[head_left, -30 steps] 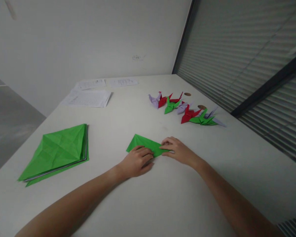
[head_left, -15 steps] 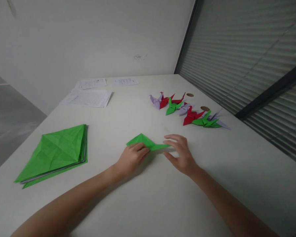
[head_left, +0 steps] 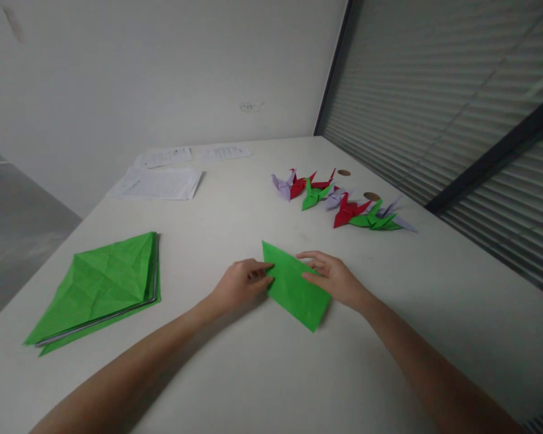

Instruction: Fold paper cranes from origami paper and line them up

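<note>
Green paper [head_left: 294, 289] pinched between your two hands

You have it in front of you over the white table [head_left: 253, 374] — smooth, thin, a slanted four-sided shape with straight edges. Its long axis runs from far left to near right, a sharp corner pointing away from you. Your left hand [head_left: 241, 282] grips the left edge between thumb and fingers; your right hand [head_left: 337, 278] grips the opposite edge, thumb on its face. Printed sheets [head_left: 160, 184] at the far left carry text too small to read. Pointed paper cranes [head_left: 347, 211] — red, green, lilac — cluster at far right.
</note>
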### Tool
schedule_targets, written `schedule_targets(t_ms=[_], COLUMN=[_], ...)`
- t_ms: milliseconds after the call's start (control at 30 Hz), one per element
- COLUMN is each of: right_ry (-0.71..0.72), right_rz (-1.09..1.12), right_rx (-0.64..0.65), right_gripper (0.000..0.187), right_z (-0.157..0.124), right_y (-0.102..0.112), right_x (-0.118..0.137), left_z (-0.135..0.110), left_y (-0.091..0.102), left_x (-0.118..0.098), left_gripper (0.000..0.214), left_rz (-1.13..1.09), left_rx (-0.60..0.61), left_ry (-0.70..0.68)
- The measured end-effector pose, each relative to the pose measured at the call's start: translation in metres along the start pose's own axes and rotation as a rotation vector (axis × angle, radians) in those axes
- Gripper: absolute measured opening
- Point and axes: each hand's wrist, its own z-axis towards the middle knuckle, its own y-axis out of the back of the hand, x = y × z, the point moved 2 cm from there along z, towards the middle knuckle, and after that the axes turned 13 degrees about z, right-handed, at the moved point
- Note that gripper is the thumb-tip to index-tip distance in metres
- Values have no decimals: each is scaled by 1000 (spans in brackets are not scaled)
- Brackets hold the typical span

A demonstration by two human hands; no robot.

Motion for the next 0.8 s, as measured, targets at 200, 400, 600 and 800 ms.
schedule_targets(t_ms=[200,400,600,800], right_ry=[110,439,374,357], right_rz=[-310,-845,-865,-855], right_rx=[-60,72,366,392], right_gripper=[35,28,63,45], right_z=[5,-6,-16,-9], right_y=[5,-8,-13,-9], right_x=[-13,5,13,1], left_z=[-12,-10,-9,-11], left_y=[-2,-10,-11,-13], left_x=[-16,-13,-6,-4], left_gripper=[35,32,31,26], left_rz=[376,548,630,534], left_rx=[94,89,-8,-52], left_ry=[-548,-607,-641,-596])
